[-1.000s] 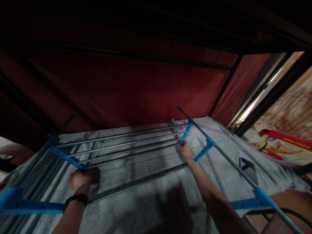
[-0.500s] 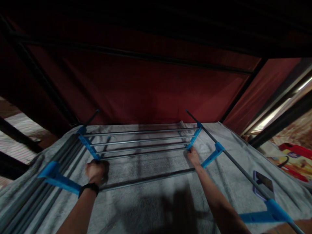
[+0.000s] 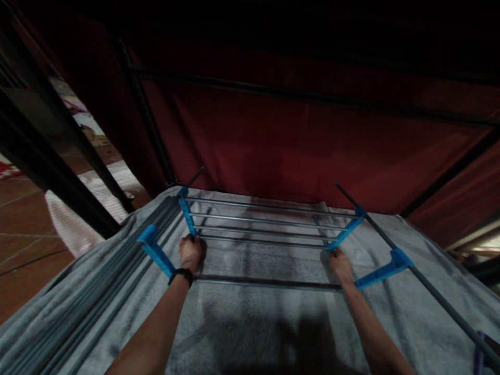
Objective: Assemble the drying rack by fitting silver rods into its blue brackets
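Note:
A partly assembled rack of grey metal tubes (image 3: pixel 269 221) with blue plastic brackets lies across the middle of the view. My left hand (image 3: pixel 190 252), a black band on its wrist, is closed around the near end of the left upper bracket (image 3: pixel 186 211). The fingers of my right hand (image 3: pixel 339 264) pinch the near end of the right upper bracket (image 3: pixel 349 229). Closer to me, a single crossbar (image 3: pixel 269 284) runs between a lower left bracket (image 3: pixel 156 250) and a lower right bracket (image 3: pixel 385 270). A long side pole (image 3: pixel 437 297) passes through the right brackets.
Several loose grey tubes (image 3: pixel 97 291) lie along the left of the grey cloth (image 3: pixel 242 323). A dark red sheet (image 3: pixel 273 146) on a black frame hangs behind the rack. Part of a purple-edged phone (image 3: pixel 478 346) shows at the lower right. Striped cloth (image 3: pixel 70 219) hangs at the left.
My view has turned left, so the rack and both hands appear farther right. Both hands keep their hold on the brackets. The phone is now mostly out of view.

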### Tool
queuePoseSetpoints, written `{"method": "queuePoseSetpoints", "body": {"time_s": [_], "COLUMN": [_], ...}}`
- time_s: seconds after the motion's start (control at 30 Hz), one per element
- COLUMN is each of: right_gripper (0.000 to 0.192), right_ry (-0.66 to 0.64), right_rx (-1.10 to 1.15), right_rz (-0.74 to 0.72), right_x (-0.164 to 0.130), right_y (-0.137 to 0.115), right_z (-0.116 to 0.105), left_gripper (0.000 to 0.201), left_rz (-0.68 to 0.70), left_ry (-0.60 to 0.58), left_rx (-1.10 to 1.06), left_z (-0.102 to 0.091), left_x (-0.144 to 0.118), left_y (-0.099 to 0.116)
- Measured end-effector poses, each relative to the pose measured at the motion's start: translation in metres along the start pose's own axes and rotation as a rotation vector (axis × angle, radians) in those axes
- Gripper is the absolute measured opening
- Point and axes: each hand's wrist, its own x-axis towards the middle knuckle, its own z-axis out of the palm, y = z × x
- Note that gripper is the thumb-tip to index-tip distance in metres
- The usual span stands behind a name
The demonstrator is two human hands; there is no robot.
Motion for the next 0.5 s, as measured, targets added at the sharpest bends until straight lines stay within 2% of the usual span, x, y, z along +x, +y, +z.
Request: {"method": "queuePoseSetpoints", "body": {"time_s": [0.5], "right_gripper": [0.046], "right_ry": [0.0], "right_rx": [-0.096], "right_rz": [-0.014], "right_x": [0.017], "right_y": [-0.007], "right_z": [0.004], "left_gripper": [0.022], "left_rz": [0.029], "left_ry": [-0.004], "left_rx": [-0.014], "left_z": [0.008], "left_x": [0.015], "left_y": [0.002]}}
